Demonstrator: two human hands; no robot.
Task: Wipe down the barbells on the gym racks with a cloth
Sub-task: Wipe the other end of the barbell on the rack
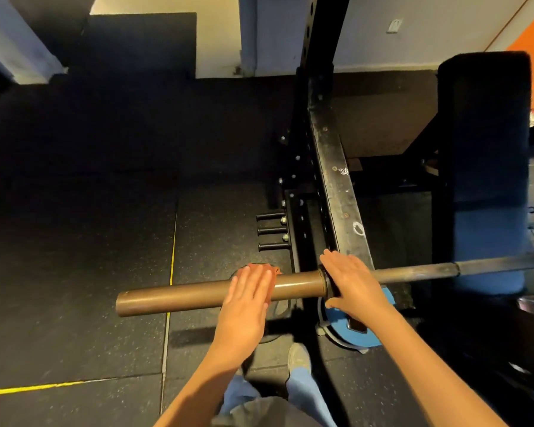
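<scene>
At the barbell sleeve, your flat left hand pressed the cloth, right hand open on the collar; shaft seemingly unwiped.

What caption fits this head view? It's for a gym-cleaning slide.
Left hand presses an orange cloth onto the barbell sleeve while the right hand rests flat on its collar by the rack.

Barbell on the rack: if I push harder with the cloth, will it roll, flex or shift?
The barbell is round, smooth metal with no plates on this sleeve, so it will probably spin or roll under the cloth. It looks rigid and heavy, unlikely to flex. The right hand lying flat by the collar likely helps steady it.
</scene>
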